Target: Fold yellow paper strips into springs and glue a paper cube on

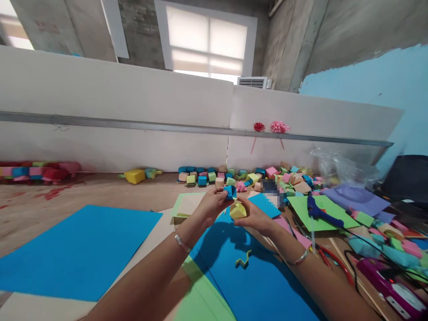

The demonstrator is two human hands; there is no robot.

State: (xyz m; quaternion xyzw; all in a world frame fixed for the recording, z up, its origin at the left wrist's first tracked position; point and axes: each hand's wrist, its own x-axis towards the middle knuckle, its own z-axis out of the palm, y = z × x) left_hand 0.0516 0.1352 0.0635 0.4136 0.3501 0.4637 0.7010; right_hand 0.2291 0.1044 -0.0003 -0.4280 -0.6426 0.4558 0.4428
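My left hand (211, 204) is raised over the table with its fingers pinched on a small blue folded paper piece (230, 191). My right hand (254, 216) is right beside it, fingers closed round a yellow folded paper piece (238, 211). The two pieces nearly touch. Both wrists wear thin bracelets. Under the hands lies a blue paper sheet (247, 272) with a small yellow paper scrap (243, 260) on it.
A large blue sheet (80, 249) lies at the left and a green sheet (321, 211) at the right with a blue glue gun (319, 213) on it. Several coloured paper cubes (234, 177) line the back wall. Cables, red-handled scissors (329, 258) and scraps crowd the right side.
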